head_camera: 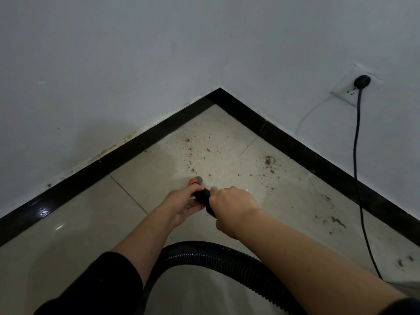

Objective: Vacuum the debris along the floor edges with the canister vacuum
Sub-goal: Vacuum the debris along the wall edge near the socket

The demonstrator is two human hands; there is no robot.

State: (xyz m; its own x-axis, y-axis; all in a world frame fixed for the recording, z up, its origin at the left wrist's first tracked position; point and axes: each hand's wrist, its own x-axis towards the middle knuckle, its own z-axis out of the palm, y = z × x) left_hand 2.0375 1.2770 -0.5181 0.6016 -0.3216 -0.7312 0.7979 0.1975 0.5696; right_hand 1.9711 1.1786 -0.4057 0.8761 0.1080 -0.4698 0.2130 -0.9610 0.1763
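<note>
Black ribbed hose [216,253] loops across the floor's [79,223] near edge. Left hand [184,205] and right hand [231,208] each clasp curled fingers round the tube [203,193], its orange tip [195,181] low at mid-floor. Brown debris [269,160] scatters beyond, toward the far corner and right skirting [318,160], where a cord [356,155] hangs from a socket [347,94].

2 hands [183,206] [234,208], 1 hose [227,258], 1 cord [355,155] (1 socket [348,94])
</note>
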